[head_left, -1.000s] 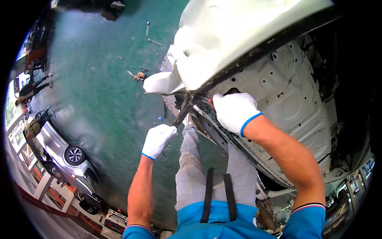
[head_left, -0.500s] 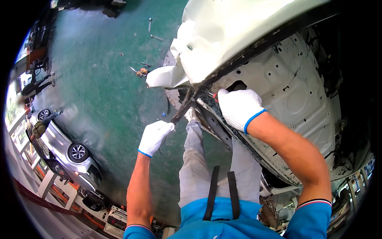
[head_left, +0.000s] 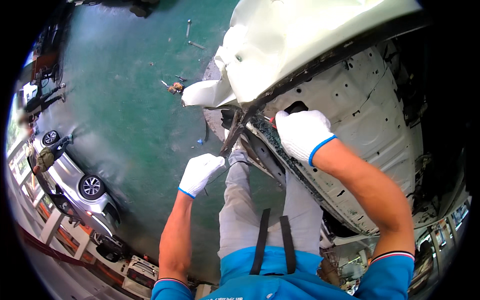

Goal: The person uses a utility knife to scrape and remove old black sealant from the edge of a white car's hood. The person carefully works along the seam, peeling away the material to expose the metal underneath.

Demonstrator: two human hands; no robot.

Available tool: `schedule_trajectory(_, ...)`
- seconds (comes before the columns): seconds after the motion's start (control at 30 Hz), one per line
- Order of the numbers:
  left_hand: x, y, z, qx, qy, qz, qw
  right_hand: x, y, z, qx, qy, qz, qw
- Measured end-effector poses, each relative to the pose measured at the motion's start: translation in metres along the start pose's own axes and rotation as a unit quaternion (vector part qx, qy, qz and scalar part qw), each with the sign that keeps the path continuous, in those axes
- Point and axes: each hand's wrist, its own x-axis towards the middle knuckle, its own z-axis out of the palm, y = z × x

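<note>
My left hand (head_left: 201, 172), in a white knit glove, is closed on the lower end of a dark strip of trim (head_left: 231, 140). The strip slants up to the corner of a damaged car body, where the crumpled white outer panel (head_left: 270, 55) meets the bare inner panel (head_left: 365, 120). My right hand (head_left: 306, 132), gloved too, is wrapped round a red-handled screwdriver (head_left: 272, 121); most of the handle is hidden in the fist. Its thin shaft points left at the strip's upper end, and the tip's contact cannot be made out. Broken glass bits (head_left: 285, 150) lie along the panel's edge.
Two wrenches (head_left: 188, 29) and an orange-brown part (head_left: 175, 88) lie on the green floor (head_left: 130, 100). A silver car (head_left: 82, 185) stands at left, with a person (head_left: 47, 157) beside it. Another person (head_left: 42, 100) is farther up.
My left hand has shifted slightly right, and the strip's lower end with it. My right hand stays at the same corner with the screwdriver. The whole view has swung a little.
</note>
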Motion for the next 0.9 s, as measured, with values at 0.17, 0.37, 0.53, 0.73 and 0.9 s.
schedule_trajectory(0.17, -0.005, -0.002, 0.017, -0.027, -0.017, -0.06, 0.998, 0.0, 0.006, -0.013, -0.018, -0.016, -0.021, 1.0)
schedule_trajectory(0.37, 0.004, -0.026, 0.087, -0.13, 0.061, -0.012, 0.99, -0.014, 0.009, -0.012, 0.013, -0.004, 0.014, 1.0)
schedule_trajectory(0.53, 0.019, -0.029, 0.107, -0.261, 0.055, 0.012, 0.964, -0.023, -0.011, 0.012, 0.204, 0.006, -0.012, 0.979)
schedule_trajectory(0.73, 0.025, -0.034, 0.1, -0.23, 0.022, 0.081, 0.97, -0.024, -0.051, 0.079, 0.376, 0.104, -0.057, 0.919)
schedule_trajectory(0.9, 0.03, 0.006, 0.043, -0.107, -0.114, 0.099, 0.983, -0.023, -0.062, 0.091, 0.427, 0.174, -0.047, 0.886)
